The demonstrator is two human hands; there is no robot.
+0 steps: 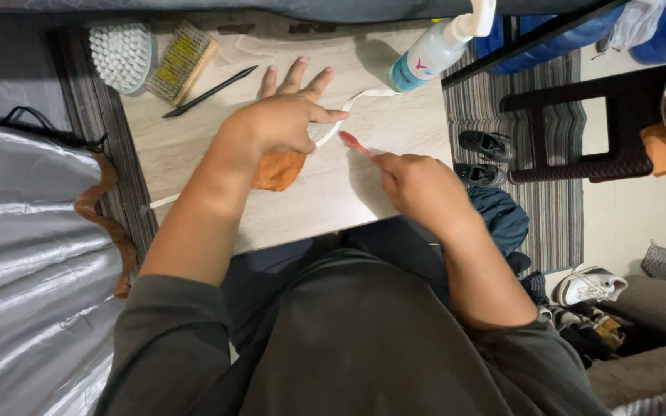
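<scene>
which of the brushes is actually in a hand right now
The small red-handled brush, gripped by the right hand. The round white brush and wooden brush lie untouched.

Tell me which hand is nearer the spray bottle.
Left. The left hand lies flat on the board just left of the spray bottle; the right hand is lower, nearer the body.

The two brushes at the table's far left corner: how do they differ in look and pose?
The round brush has a pale blue-grey body and white bristle tufts; the rectangular brush has a wooden block and yellowish bristles. The round brush sits nearer the table's left edge; the rectangular brush lies angled beside a black pointed tool. Both lie bristles up, untouched, beyond the left hand, which presses an orange cloth.
</scene>
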